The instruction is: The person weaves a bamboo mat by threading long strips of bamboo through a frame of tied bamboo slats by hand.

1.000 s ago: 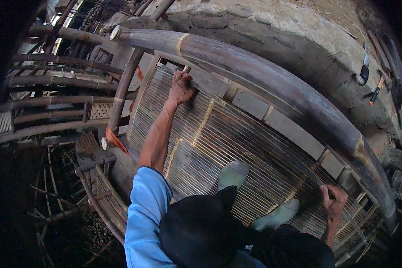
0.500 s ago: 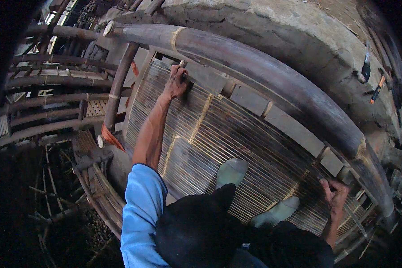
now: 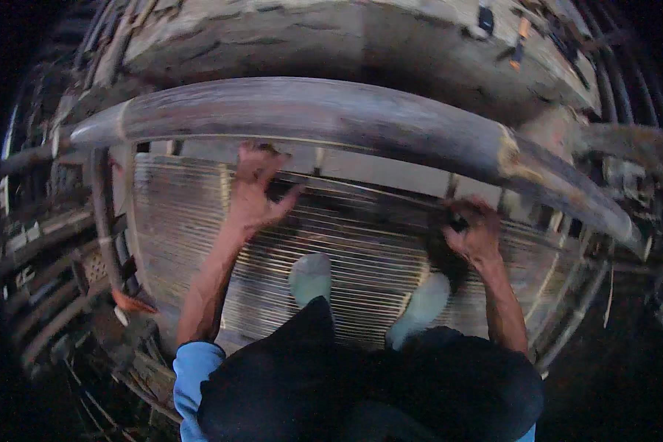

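A slatted bamboo panel [image 3: 346,272] of thin, pale-edged strips lies beneath both my hands. My left hand [image 3: 261,188] is over its far edge, left of the middle, thumb spread away from the fingers; motion smears the fingertips. At the far edge to the right is my right hand [image 3: 475,232], its fingers curled toward the thumb around a dark gap. Blur hides whether anything is between them. A thick bamboo pole [image 3: 302,109] runs across just beyond the hands, above the panel's far side.
My feet in pale footwear [image 3: 311,278] stand on the slats. Bamboo framework [image 3: 103,221] rises at the left, with orange cloth [image 3: 132,302] tied low on it. Past the pole is a rough concrete ledge [image 3: 287,44] bearing an orange-and-black tool [image 3: 521,44].
The view has turned, so the pole now lies nearly level. My left hand has left the panel's far left corner and moved inward; my right hand has moved inward from the right end.
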A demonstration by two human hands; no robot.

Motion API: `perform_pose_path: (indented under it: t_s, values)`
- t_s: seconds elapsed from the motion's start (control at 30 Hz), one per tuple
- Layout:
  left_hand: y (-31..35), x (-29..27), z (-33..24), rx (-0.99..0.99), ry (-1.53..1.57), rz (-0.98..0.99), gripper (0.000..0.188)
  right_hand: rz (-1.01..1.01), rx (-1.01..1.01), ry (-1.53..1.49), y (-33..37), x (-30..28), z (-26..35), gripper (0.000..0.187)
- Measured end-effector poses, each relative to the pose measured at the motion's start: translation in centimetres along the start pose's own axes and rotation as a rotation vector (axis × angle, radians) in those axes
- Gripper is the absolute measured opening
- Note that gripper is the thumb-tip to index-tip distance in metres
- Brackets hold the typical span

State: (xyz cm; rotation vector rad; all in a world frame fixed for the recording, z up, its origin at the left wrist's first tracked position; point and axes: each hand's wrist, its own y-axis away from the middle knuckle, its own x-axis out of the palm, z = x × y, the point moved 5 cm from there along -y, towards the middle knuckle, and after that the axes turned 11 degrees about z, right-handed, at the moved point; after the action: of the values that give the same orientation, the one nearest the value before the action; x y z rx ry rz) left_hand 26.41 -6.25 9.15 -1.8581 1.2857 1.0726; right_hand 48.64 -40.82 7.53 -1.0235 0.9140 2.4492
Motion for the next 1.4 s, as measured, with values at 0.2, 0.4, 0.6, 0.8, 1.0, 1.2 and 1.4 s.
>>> perform_pose_path:
  t_s: [0.2,0.4,0.6,0.8,1.0,1.2,1.4]
  values:
    - [-2.9,7.6,-5.8,0.203,0.034,0.274,0.044,-0.576,0.299,0.225,7.2,-4.6,-11.7,0.049]
    - [-2.1,9.5,-1.2,0.136,-0.172,0.318,0.030,-0.702,0.282,0.927,14.7,-7.7,-27.8,0.048]
    - [-1.8,2.7,-4.6,0.184,-0.076,0.291,0.025,-0.933,0.476,0.019,12.7,-8.0,-26.7,0.046]
    - [-1.6,-1.4,-7.2,0.184,-0.018,0.196,0.025,-0.954,0.420,0.127,11.3,-8.6,-27.9,0.041]
    - [-1.4,-2.9,-8.4,0.179,-0.026,0.193,0.022,-0.885,0.212,-0.006,12.9,-6.0,-30.9,0.029]
    - [-2.1,-4.4,-7.7,0.226,-0.031,0.177,0.024,-0.818,0.246,0.066,12.5,-6.0,-29.6,0.034]
    - [-0.9,-2.3,-9.1,0.167,-0.080,0.230,0.020,-0.747,0.209,0.323,12.8,-2.8,-29.3,0.044]
